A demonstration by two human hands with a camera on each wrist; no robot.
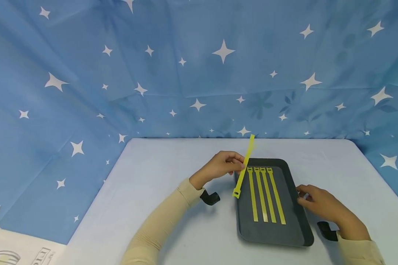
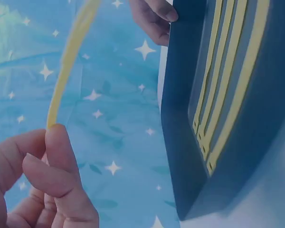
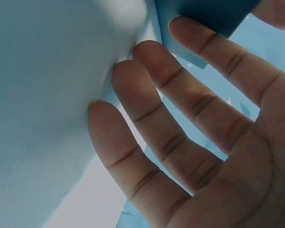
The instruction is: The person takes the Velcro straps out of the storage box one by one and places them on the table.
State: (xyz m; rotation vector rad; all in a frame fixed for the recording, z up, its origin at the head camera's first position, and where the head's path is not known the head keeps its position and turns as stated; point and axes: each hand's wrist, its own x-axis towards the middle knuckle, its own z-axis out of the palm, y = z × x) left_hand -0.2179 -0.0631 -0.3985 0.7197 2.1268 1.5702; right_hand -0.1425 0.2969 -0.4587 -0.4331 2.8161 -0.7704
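A yellow hook-and-loop cable tie (image 1: 248, 154) with a slotted head is pinched between the thumb and fingers of my left hand (image 1: 221, 165). It slants over the left rim of a dark grey tray (image 1: 257, 235), its head end hanging low. In the left wrist view the pinched tie (image 2: 69, 61) rises from the fingertips. Several more yellow cable ties (image 1: 265, 195) lie side by side in the tray, slotted heads at the far end. My right hand (image 1: 321, 202) is at the tray's right side. In the right wrist view its fingers are loosely extended, the index fingertip against the tray (image 3: 199, 19).
The tray stands on a white table (image 1: 172, 158). A blue curtain with white stars (image 1: 199, 73) hangs behind and at the sides. A printed pale item (image 1: 23, 246) lies at the lower left. A black wrist mount (image 1: 209, 198) shows at my left cuff.
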